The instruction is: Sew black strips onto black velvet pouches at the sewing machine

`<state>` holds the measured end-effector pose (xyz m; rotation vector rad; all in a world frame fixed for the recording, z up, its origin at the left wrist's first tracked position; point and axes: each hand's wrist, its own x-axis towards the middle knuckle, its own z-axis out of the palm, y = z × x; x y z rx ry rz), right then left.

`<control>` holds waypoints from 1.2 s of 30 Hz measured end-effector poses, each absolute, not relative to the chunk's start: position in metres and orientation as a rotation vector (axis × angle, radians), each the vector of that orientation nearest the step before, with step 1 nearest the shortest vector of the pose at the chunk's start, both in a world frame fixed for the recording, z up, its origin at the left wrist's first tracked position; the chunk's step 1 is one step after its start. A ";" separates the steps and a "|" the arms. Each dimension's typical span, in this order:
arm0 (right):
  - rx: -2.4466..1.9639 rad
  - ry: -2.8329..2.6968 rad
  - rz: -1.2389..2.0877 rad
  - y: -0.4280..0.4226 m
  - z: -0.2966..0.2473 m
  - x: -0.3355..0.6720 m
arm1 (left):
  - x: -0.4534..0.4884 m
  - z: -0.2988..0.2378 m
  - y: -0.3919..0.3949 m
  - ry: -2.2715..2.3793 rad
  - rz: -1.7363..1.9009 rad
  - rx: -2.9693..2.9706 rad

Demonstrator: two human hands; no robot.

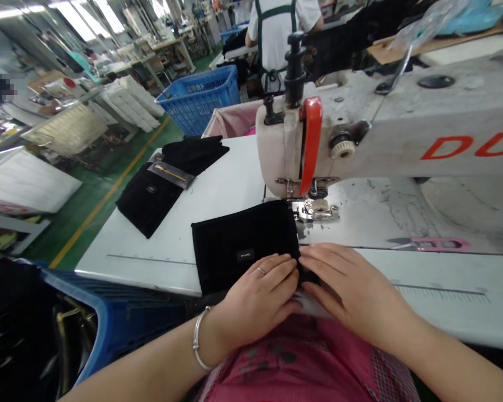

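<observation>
A black fabric panel [222, 240] with a small dark label [246, 255] lies on the sewing machine table, its far right corner up against the metal presser foot [316, 209]. My left hand [262, 293], with a ring and a bracelet, pinches the panel's near right part. Close beside it, my right hand [346, 279] has its fingers closed on the panel's right edge. The fingertips of both hands almost meet there. What lies under my palms at the table's front edge is partly hidden.
Black fabric pieces [151, 195] with a zipper strip [171, 172] lie on the table's left. Pink thread snips [440, 244] rest right of the needle. A blue crate [104, 329] of black goods stands at lower left; another blue crate [201, 92] and a co-worker [272, 44] are beyond.
</observation>
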<state>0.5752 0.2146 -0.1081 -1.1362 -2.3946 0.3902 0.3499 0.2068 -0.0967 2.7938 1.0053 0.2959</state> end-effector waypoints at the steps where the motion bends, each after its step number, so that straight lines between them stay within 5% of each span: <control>1: -1.087 -2.446 0.352 0.219 -0.109 0.575 | 0.349 -0.097 0.210 0.997 0.303 2.811; 20: -1.075 -2.684 0.097 0.286 -0.103 0.571 | 0.339 -0.105 0.302 0.775 0.490 2.936; 36: -1.216 -2.301 0.018 0.294 -0.117 0.579 | 0.320 -0.111 0.353 0.634 0.634 2.826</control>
